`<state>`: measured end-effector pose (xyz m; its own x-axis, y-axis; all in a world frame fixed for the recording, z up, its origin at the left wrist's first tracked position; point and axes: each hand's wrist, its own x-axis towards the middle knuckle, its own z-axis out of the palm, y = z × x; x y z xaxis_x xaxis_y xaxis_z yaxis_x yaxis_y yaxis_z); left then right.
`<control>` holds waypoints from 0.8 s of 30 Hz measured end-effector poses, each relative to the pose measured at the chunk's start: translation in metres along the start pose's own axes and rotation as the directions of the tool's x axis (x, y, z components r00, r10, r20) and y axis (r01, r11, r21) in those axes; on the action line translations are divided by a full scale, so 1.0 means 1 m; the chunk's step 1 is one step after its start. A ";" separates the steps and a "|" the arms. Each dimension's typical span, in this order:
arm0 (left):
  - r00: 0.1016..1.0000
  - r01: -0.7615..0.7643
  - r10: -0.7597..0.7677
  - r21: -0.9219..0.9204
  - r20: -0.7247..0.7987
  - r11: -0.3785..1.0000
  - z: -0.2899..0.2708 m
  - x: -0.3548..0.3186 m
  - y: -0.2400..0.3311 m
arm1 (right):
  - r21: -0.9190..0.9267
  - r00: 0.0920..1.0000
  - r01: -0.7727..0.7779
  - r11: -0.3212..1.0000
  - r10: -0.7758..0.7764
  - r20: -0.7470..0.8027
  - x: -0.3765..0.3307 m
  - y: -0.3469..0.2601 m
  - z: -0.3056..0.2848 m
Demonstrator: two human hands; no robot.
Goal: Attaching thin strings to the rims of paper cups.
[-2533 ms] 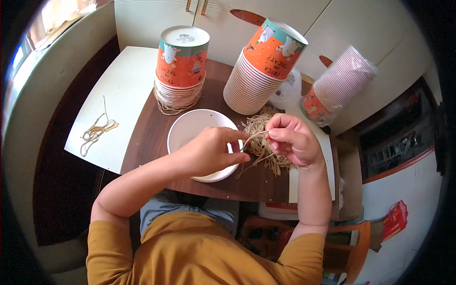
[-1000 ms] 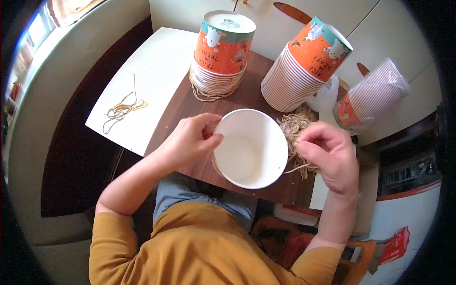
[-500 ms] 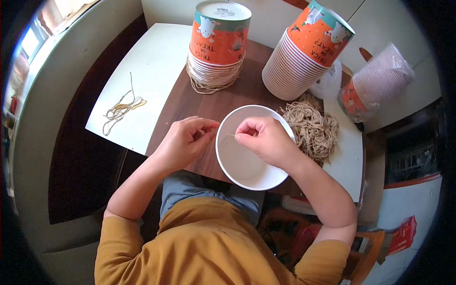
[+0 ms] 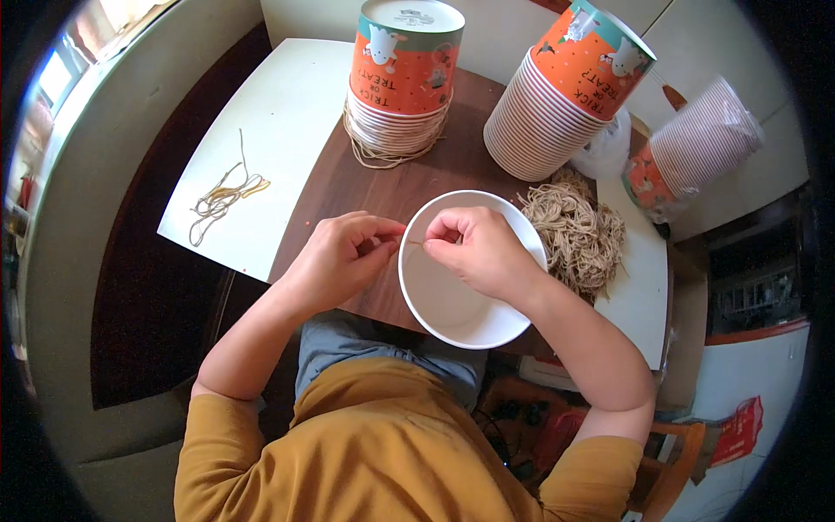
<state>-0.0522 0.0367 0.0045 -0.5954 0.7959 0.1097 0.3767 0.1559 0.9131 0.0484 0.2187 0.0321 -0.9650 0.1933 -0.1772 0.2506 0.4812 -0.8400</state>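
Observation:
A white paper bucket [image 4: 448, 309] is at the table's front edge with its mouth facing me. Inside its mouth, my right hand [image 4: 483, 248] pinches a thin beige cord [image 4: 417, 243] between thumb and fingertips. A short length of that cord points left toward the rim. My left hand [image 4: 348, 257] is curled closed at the outside of the bucket's left wall, thumb against fingers. Whatever its fingertips hold there is hidden. Just right of the bucket lies a tangled heap of beige cords [image 4: 578, 230].
An upside-down stack of orange printed buckets [image 4: 403, 78] with cords hanging round its rims stands at the back. Right of it leans a taller stack [image 4: 552, 104]. A plastic-wrapped stack [image 4: 696, 143] lies tilted far right. Loose cords [image 4: 217, 204] lie on the white left tabletop.
My right fingertips have shifted slightly left toward the rim, and the cord end looks straighter. My left hand keeps its place at the bucket's side.

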 end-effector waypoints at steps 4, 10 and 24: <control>1.000 -0.002 0.002 -0.024 -0.003 1.000 0.001 -0.001 -0.001 | -0.001 0.999 -0.043 0.999 0.043 -0.004 0.000 -0.005 0.000; 1.000 -0.012 0.012 0.009 0.000 1.000 0.000 -0.001 -0.001 | 0.035 0.999 0.016 0.999 -0.015 -0.029 -0.002 0.001 -0.003; 0.971 -0.228 0.237 0.196 -0.022 0.954 -0.007 -0.006 0.035 | 0.101 0.995 0.082 0.992 -0.075 -0.068 -0.017 -0.013 0.001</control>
<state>-0.0401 0.0332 0.0383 -0.5044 0.7974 0.3314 0.6345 0.0819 0.7686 0.0610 0.2086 0.0460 -0.9737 0.2137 -0.0784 0.1617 0.4069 -0.8990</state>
